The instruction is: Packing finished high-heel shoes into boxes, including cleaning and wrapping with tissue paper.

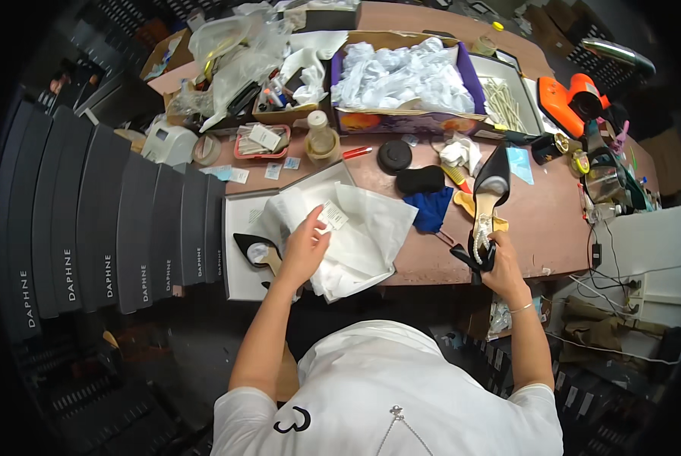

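My right hand [501, 262] grips the heel end of a black pointed shoe [490, 199] with a pearl strap, held over the brown table, toe pointing away from me. My left hand [304, 247] rests on white tissue paper [359, 228] that spills out of an open white shoe box [238, 216], fingertips touching a small white packet [333, 216]. A second black shoe [255, 249] lies in the box just left of that hand, partly under the paper.
A row of dark shoe boxes [120, 228] stands at the left. A cardboard box of crumpled white paper [401, 76] sits at the back. A blue cloth [430, 207], black sponge [420, 179], round black lid [393, 156], orange tool [572, 99] and clutter surround them.
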The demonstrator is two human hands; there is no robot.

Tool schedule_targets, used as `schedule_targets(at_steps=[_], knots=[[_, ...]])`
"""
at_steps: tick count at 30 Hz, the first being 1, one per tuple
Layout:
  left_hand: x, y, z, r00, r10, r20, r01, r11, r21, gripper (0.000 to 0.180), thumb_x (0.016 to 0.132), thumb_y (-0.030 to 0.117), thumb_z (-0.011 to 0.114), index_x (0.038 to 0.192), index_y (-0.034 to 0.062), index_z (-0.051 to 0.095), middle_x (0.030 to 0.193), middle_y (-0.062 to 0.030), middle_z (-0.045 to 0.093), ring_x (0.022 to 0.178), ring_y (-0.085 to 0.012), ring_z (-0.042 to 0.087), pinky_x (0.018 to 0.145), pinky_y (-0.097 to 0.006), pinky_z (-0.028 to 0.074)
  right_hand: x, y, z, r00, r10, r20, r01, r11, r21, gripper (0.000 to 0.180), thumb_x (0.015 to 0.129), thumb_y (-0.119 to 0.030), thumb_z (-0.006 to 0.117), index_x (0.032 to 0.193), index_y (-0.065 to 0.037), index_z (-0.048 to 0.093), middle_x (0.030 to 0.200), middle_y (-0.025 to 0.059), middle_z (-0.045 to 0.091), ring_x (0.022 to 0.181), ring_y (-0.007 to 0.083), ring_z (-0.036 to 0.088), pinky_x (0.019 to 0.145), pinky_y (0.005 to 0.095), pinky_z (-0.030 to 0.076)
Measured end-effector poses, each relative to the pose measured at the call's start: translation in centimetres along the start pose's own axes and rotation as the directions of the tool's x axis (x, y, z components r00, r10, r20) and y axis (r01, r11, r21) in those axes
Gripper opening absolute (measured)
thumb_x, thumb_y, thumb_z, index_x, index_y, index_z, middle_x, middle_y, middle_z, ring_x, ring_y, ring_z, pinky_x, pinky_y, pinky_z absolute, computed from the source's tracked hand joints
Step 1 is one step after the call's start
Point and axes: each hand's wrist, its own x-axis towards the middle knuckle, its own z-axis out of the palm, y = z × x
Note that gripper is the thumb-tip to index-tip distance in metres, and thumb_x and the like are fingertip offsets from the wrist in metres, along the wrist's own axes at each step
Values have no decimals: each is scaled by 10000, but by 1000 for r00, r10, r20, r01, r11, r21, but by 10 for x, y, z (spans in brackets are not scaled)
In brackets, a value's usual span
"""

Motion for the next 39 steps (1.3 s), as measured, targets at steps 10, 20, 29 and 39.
schedule_targets(at_steps=[10,20,29,39], knots=[[75,-45,26,991,-137,5,131,936,-327,119,872,105,587,896,-12,577,770,-38,626,726,-107,617,692,-255,502,-26,58,56,989,146,38,-150,950,272,823,709,-186,807,1381,26,380,1325,263,478,1302,317,436,1069,375,351],[-43,66,34,895,99,-436,-277,888,-367,165,835,62,739,895,10,594,821,-9,584,745,-74,546,682,-217,465,107,-122,52,851,-455,263,285,821,495,669,829,-411,710,1274,52,523,1252,275,554,1133,395,562,941,402,467],[-67,78,4,833,127,-538,-289,930,-227,246,873,-5,669,1110,-44,619,1059,-78,585,894,-131,600,756,-256,549,86,-170,41,839,-524,145,373,749,548,514,865,-279,681,1250,35,551,1214,250,590,1074,394,598,907,413,482],[-58,119,4,838,406,-365,-371,914,166,225,829,-58,653,1047,-3,659,1022,-79,629,837,-149,634,665,-269,526,79,-170,44,919,-367,146,150,665,732,325,903,-258,673,1037,30,606,756,146,648,774,171,668,654,329,522]])
